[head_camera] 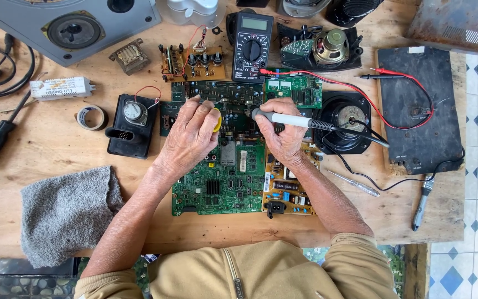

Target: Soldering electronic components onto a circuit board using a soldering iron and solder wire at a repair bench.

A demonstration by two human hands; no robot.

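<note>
Here, at a crowded wooden workbench [56,149], a person bent over a large green circuit board [219,182], the right hand [280,133] closed around a soldering iron [294,120] whose tip pointed left toward the upper part of the board, its cord trailing off to the right. The left hand [192,135] was curled shut on a small yellow object [217,120], pressed down on the board just beside the iron's tip; what that object was could not be made out. The work looked to be mid-course: the boards lay bare and unassembled, a digital multimeter [252,47] with its red lead [360,88] sat above them, and whether any joint was finished could not be told. Room was tight. A second, yellowish board [289,191] touched the green one on the right, a round black speaker [347,124] sat just beyond the iron, and a small black speaker unit [131,124] hemmed the left. The freest space lay near the grey cloth [67,213] at the bench's front edge.
</note>
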